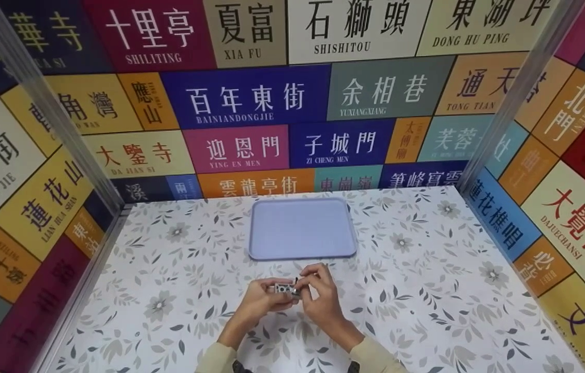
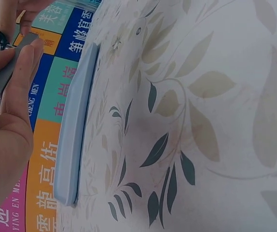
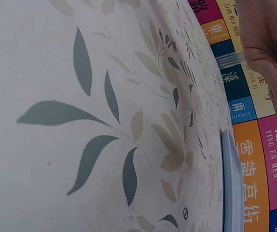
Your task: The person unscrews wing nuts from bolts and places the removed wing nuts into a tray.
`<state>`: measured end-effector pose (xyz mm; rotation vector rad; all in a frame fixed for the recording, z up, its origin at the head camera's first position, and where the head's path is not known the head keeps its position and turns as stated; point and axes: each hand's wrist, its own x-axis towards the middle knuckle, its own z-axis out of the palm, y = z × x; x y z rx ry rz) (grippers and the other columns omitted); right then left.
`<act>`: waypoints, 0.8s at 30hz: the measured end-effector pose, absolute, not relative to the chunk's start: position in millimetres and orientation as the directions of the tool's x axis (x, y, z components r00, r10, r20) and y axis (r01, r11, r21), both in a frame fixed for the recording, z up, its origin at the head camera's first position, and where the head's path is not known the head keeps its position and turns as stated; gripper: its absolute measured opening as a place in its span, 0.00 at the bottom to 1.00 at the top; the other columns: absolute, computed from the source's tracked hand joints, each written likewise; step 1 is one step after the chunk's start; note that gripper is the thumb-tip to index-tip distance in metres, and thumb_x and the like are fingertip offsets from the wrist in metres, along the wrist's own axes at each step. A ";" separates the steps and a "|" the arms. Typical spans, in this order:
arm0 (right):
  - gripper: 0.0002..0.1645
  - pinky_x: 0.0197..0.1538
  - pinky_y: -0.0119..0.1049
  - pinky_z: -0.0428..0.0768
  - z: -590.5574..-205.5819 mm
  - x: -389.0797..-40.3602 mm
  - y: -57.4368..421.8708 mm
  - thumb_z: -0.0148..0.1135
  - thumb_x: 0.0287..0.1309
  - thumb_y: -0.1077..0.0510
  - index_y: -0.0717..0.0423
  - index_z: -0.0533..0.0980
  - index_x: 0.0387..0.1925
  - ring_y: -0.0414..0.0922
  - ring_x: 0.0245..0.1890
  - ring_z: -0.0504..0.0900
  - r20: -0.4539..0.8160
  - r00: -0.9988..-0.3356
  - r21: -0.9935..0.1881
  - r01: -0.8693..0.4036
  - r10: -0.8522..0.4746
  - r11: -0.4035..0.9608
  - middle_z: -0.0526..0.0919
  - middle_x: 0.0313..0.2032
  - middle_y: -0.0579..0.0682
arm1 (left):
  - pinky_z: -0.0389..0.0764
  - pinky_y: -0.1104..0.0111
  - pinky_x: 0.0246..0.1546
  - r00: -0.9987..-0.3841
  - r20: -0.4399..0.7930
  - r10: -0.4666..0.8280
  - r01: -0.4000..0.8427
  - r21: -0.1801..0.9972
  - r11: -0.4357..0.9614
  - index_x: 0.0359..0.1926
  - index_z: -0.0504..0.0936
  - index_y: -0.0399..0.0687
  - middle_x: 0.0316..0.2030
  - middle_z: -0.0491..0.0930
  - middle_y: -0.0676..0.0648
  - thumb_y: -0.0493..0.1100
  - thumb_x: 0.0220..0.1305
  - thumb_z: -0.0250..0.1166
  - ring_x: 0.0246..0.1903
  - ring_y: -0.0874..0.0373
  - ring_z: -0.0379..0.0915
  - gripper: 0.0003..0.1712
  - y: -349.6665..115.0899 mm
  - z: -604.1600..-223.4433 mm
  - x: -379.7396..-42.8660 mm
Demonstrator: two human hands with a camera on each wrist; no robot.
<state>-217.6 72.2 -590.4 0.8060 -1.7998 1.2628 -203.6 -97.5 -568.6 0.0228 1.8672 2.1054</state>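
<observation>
My left hand (image 1: 262,299) holds a small grey block (image 1: 283,289) between thumb and fingers, above the front part of the table. Round hole-like marks show on the block's upper face in the head view. The left wrist view shows the grey block (image 2: 4,82) from its smooth side. At the block's right end, the fingertips of my right hand (image 1: 322,296) pinch a small dark piece (image 2: 2,38), too small to identify. Whether that piece is fixed to the block cannot be told. In the right wrist view, only my left hand (image 3: 269,53) and the block's edge appear.
A pale lilac rectangular tray (image 1: 303,228) with a raised rim lies beyond my hands, toward the back of the table. White cloth with grey leaves and flowers covers the table (image 1: 194,269). Panels of colourful signs (image 1: 246,98) stand at the back and both sides.
</observation>
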 end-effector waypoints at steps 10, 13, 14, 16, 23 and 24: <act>0.17 0.37 0.34 0.76 -593.0 -209.4 80.2 0.61 0.49 0.71 0.55 0.79 0.41 0.46 0.44 0.75 0.786 -0.612 -0.552 -0.757 -0.083 0.351 0.78 0.45 0.52 | 0.91 0.67 0.42 -0.954 -0.193 0.229 -0.216 0.973 -0.078 0.57 0.79 0.28 0.42 0.87 0.36 0.30 0.56 0.67 0.36 0.53 0.89 0.26 -98.9 -568.9 -203.3; 0.15 0.38 0.33 0.77 -594.6 -209.1 80.9 0.61 0.51 0.67 0.55 0.79 0.42 0.45 0.45 0.75 0.776 -0.625 -0.556 -0.742 -0.087 0.373 0.77 0.45 0.51 | 0.91 0.66 0.43 -0.953 -0.199 0.229 -0.223 0.971 -0.084 0.57 0.78 0.27 0.42 0.87 0.35 0.30 0.56 0.67 0.36 0.53 0.89 0.26 -98.7 -568.8 -203.8; 0.14 0.38 0.34 0.77 -594.9 -208.9 80.9 0.61 0.53 0.66 0.55 0.79 0.42 0.45 0.45 0.75 0.771 -0.630 -0.559 -0.738 -0.091 0.377 0.77 0.45 0.52 | 0.91 0.66 0.43 -0.953 -0.198 0.228 -0.222 0.971 -0.085 0.57 0.78 0.27 0.42 0.87 0.36 0.29 0.56 0.66 0.36 0.53 0.89 0.26 -98.7 -568.8 -203.8; 0.12 0.39 0.34 0.77 -595.8 -208.7 80.7 0.61 0.54 0.65 0.54 0.79 0.42 0.45 0.45 0.75 0.756 -0.648 -0.574 -0.725 -0.094 0.380 0.77 0.45 0.52 | 0.91 0.65 0.44 -0.953 -0.199 0.227 -0.224 0.971 -0.087 0.57 0.78 0.26 0.41 0.87 0.36 0.29 0.55 0.66 0.36 0.53 0.89 0.26 -98.2 -569.0 -204.1; 0.15 0.41 0.35 0.79 -595.0 -208.2 79.4 0.59 0.53 0.67 0.52 0.80 0.43 0.45 0.48 0.76 0.712 -0.694 -0.624 -0.696 -0.107 0.356 0.78 0.47 0.51 | 0.91 0.65 0.44 -0.951 -0.191 0.244 -0.220 0.970 -0.099 0.57 0.78 0.26 0.42 0.87 0.35 0.29 0.55 0.66 0.35 0.52 0.89 0.26 -97.4 -570.5 -204.7; 0.16 0.41 0.34 0.78 -594.4 -208.2 79.3 0.59 0.53 0.68 0.52 0.81 0.43 0.45 0.47 0.76 0.708 -0.699 -0.631 -0.692 -0.106 0.349 0.78 0.47 0.51 | 0.91 0.65 0.44 -0.950 -0.190 0.246 -0.220 0.970 -0.101 0.56 0.78 0.26 0.42 0.87 0.35 0.29 0.55 0.66 0.35 0.52 0.89 0.25 -97.4 -570.5 -204.6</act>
